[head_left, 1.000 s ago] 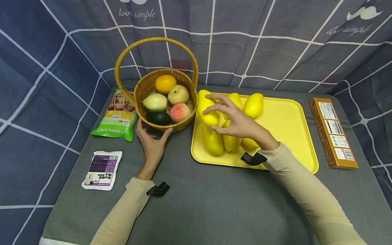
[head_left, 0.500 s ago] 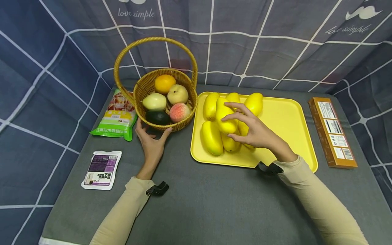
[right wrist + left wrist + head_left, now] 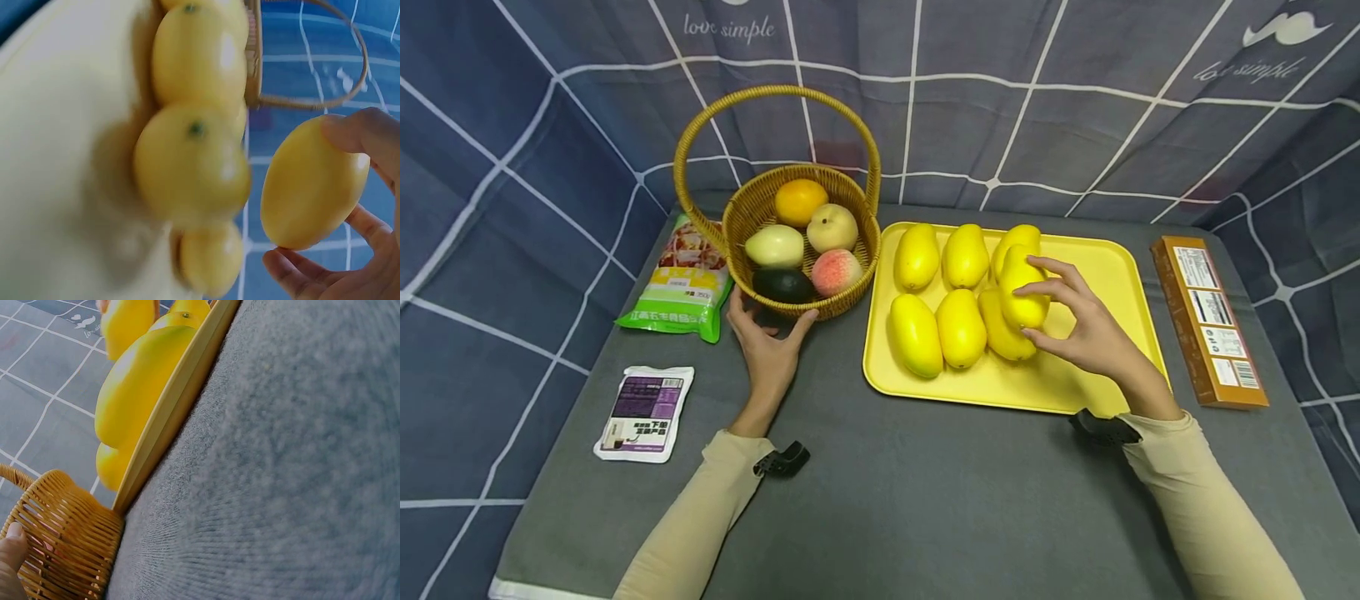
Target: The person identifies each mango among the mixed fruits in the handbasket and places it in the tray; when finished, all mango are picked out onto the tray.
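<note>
In the head view, my right hand (image 3: 1090, 329) pinches a yellow mango (image 3: 1022, 287) between thumb and fingers. The held mango overlaps two others at the right end of the group on the yellow tray (image 3: 1097, 317). In the right wrist view, the mango (image 3: 312, 187) has its long side between the thumb and fingertips. My left hand (image 3: 767, 350) is spread against the front of a wicker basket (image 3: 853, 302). Its thumb (image 3: 14, 540) lies on the woven wall in the left wrist view. The other mangoes (image 3: 961, 329) lie in two rows on the tray.
Inside the basket are an orange fruit (image 3: 801, 202), a peach (image 3: 836, 272), a dark green fruit (image 3: 784, 285) and two pale fruits. A green food bag (image 3: 677, 287) and a white-purple pouch (image 3: 645, 414) lie left. An orange-brown box (image 3: 1210, 325) lies right of the tray.
My right hand has carried the mango rightward over the tray, from beside the basket to the right end of the mango group. My left hand has stayed at the basket.
</note>
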### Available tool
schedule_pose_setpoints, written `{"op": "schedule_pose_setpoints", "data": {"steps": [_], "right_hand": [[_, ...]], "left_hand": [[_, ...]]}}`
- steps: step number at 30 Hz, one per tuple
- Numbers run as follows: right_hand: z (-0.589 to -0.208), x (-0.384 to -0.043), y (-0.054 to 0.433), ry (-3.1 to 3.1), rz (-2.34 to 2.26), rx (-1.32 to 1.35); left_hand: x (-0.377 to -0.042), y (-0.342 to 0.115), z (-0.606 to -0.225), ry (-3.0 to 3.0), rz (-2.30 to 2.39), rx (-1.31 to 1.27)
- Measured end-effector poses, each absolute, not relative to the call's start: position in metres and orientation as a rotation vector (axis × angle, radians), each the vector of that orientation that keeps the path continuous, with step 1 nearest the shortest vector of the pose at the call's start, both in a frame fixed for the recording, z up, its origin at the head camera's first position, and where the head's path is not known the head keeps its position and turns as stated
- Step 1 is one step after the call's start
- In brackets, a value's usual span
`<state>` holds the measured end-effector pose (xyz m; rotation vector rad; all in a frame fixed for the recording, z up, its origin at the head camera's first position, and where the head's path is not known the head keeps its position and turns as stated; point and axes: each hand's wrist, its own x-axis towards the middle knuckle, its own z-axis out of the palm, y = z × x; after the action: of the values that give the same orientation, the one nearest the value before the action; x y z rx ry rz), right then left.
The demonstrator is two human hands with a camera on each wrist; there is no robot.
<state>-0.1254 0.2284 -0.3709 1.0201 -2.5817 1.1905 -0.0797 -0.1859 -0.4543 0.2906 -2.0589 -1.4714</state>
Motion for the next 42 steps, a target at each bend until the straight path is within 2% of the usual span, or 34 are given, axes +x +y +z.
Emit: {"op": "schedule_pose_setpoints", "data": {"steps": [13, 21, 42], "right_hand": [[-0.395, -0.114, 0.276, -2.691, 1.156, 0.842], [-0.414, -0.116, 0.280, -2.730, 1.178, 0.860], [-0.427, -0.108, 0.284, -2.708, 1.100, 0.908]], "left_hand": [[-0.081, -0.188, -0.457, -2.050, -1.468, 0.281], [-0.081, -0.187, -0.456, -2.066, -1.469, 0.298], [-0.077, -0.177, -0.440, -2.044, -1.486, 0.279]]}}
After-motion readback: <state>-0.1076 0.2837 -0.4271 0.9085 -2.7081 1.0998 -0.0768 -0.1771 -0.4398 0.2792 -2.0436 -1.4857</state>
